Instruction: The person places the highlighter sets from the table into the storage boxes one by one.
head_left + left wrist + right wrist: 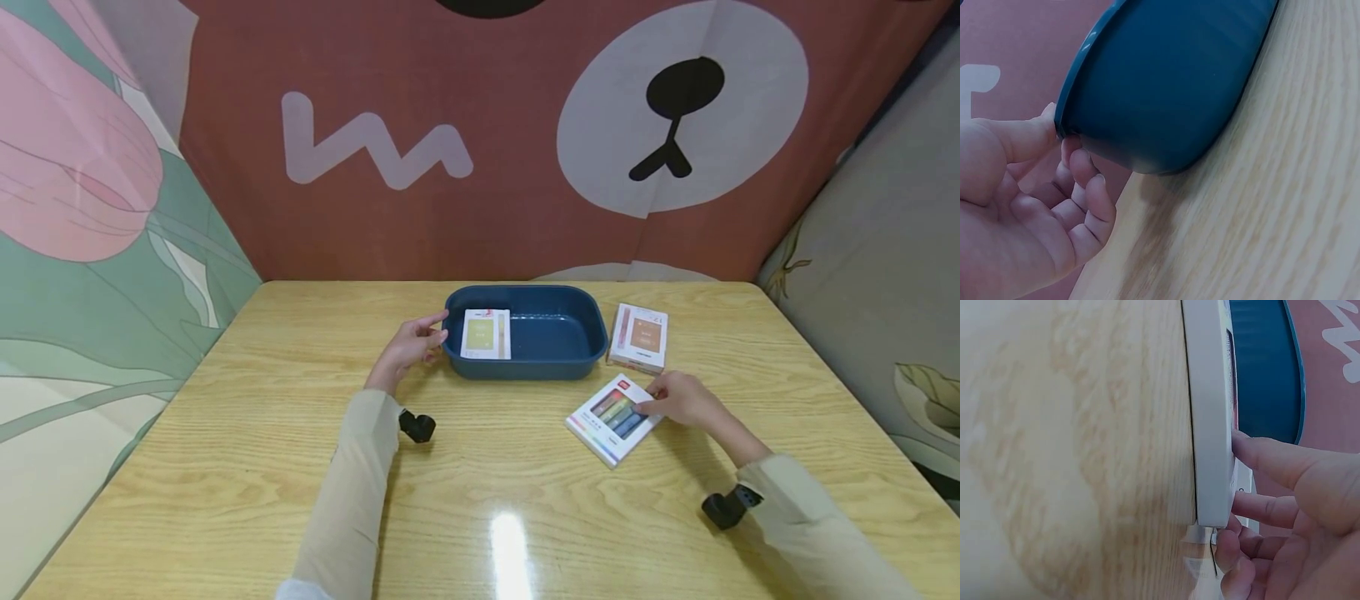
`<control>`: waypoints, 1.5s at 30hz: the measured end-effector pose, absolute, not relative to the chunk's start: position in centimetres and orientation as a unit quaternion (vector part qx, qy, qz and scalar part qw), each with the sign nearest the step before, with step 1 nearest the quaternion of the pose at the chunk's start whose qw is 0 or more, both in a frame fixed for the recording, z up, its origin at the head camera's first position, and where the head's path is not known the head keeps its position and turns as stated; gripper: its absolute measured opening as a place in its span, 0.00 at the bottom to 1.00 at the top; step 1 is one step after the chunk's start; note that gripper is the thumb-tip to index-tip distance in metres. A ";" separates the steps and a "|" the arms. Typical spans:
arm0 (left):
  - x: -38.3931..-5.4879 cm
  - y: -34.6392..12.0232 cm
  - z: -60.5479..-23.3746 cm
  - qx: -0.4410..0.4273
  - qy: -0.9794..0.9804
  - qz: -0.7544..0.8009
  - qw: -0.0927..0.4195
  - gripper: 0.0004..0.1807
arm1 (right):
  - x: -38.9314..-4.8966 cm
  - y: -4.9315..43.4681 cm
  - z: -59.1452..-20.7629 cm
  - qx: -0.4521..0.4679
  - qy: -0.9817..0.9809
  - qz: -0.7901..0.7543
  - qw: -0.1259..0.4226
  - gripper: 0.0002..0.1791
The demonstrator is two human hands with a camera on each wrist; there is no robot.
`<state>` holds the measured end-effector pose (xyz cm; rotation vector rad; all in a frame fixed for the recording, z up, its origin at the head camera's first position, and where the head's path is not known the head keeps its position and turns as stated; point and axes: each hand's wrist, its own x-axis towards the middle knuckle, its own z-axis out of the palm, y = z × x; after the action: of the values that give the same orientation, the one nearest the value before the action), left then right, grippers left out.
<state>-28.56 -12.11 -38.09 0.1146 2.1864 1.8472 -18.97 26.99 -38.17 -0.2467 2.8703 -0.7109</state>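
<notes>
A dark blue rectangular tub (pixel 528 368) stands at the back of the table. My left hand (pixel 411 346) pinches its left rim, thumb on top and index finger beneath, as the left wrist view shows with the tub's side (pixel 1154 81). Front right of the tub lies a flat white box of coloured sticks (pixel 609 446), its window showing the rows. My right hand (pixel 686 402) grips this box at its right corner; in the right wrist view the thumb is on its face and the other fingers (pixel 1238 578) curl by the end of the box (pixel 1207 425).
Inside the tub, at its left, is a white box with a yellow-green panel (pixel 486 335). Another white box with an orange panel (pixel 640 335) lies just right of the tub. The wooden table (pixel 225 467) ends at a printed cloth wall (pixel 510 225) behind.
</notes>
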 end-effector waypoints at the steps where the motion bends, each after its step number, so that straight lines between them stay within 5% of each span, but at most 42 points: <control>1: -28.5 -12.1 -38.1 0.038 0.755 0.640 0.138 0.25 | -19.0 27.0 -38.2 -0.082 0.963 -0.239 0.088 0.14; 22: -28.6 -12.1 -38.1 0.039 0.754 0.641 0.138 0.25 | -19.1 27.0 -37.7 -0.102 0.962 -0.240 0.085 0.12; 45: -28.7 -12.1 -38.3 0.034 0.759 0.635 0.143 0.24 | -17.8 27.3 -37.2 -0.047 0.819 -0.541 0.185 0.42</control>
<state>-28.72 -12.15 -38.31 0.0976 2.1884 1.8302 -17.75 27.33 -37.23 -0.1338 2.3096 -1.5235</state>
